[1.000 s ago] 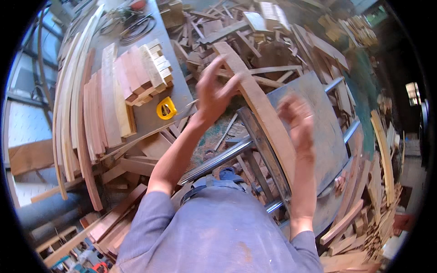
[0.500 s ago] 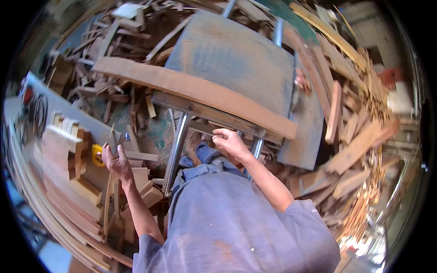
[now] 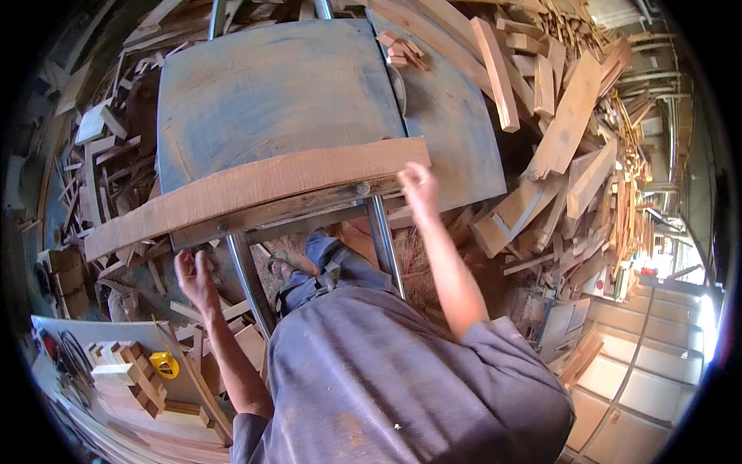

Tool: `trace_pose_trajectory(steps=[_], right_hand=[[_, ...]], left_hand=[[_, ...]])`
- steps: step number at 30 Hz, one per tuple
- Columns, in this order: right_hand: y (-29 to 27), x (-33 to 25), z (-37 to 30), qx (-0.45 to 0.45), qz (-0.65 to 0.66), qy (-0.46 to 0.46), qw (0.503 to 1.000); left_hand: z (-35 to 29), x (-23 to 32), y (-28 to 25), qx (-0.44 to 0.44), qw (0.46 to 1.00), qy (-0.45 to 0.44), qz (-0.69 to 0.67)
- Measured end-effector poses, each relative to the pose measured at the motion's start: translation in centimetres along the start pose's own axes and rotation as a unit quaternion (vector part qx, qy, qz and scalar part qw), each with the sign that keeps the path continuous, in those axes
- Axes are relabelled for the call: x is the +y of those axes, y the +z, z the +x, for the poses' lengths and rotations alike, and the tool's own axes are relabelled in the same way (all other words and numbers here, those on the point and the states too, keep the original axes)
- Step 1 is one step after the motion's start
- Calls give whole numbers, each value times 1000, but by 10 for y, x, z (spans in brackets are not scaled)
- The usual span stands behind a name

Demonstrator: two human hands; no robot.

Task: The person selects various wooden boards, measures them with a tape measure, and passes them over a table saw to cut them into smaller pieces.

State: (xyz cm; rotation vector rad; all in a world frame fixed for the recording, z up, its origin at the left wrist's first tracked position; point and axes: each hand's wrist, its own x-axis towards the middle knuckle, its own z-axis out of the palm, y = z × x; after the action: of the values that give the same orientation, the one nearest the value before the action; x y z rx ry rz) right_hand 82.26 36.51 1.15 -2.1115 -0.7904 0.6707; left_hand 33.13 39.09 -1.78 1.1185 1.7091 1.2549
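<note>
A long reddish-brown board with a slightly bowed edge lies across the near side of a dusty blue machine table. Just below the board's left part is my left hand, thumb and fingers apart, with nothing in it. My right hand is at the board's right end, its fingers curled and smeared by motion. Whether it touches the wood I cannot tell. Under the board runs a dark wooden rail on two metal bars.
A curved metal blade edge shows at the table's slit, beside small offcuts. Scrap wood is heaped at the right, more at the left. Lower left, a panel bears stacked blocks and a yellow tape measure.
My view has turned to the right, so table and board appear further left and tilted the other way. My right hand has gone from below the rail up to the board's right end.
</note>
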Motion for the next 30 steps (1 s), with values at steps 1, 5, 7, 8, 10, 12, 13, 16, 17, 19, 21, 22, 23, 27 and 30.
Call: trace_pose_trajectory(steps=[1,5,7,8,10,12,13,16,17,19,21,22,23,27,30], right_hand=[[-17,15,23,35,12,21,999],[-55,67,90,23,-23,66,997],[-55,70,100,-11,-39,111,993],[-54,48,100,-34,-35,134,990],[-45,25,102,-73,-29,167,983],[-38,21,107,-100,-36,189,976],[-36,27,111,-101,-80,175,976],[-32,42,119,-111,-181,128,969],[-33,42,121,-121,-198,109,967],[-32,43,121,-127,-234,86,960],[-30,21,113,-123,-247,89,957],[-30,11,110,-119,-258,90,955],[-31,14,108,-108,-251,87,958],[-29,19,103,-79,-201,77,973],[-30,28,93,-61,-95,138,984]], left_hand=[[11,3,-6,17,1000,16,11],[91,-52,-79,83,992,-25,92],[116,-33,-86,114,989,-48,75],[126,-19,-84,134,987,-81,47],[169,-45,-126,157,976,-124,85],[203,-49,-155,125,956,-258,64],[212,-45,-150,123,947,-287,70],[242,-33,-133,137,924,-351,72],[252,-45,-132,156,918,-358,63],[268,-66,-133,141,924,-356,22],[288,-87,-151,89,930,-356,-28],[298,-101,-152,105,919,-379,-24],[306,-113,-147,126,905,-406,-8],[314,-163,-172,116,908,-402,-16],[325,-160,-171,80,910,-407,12]])
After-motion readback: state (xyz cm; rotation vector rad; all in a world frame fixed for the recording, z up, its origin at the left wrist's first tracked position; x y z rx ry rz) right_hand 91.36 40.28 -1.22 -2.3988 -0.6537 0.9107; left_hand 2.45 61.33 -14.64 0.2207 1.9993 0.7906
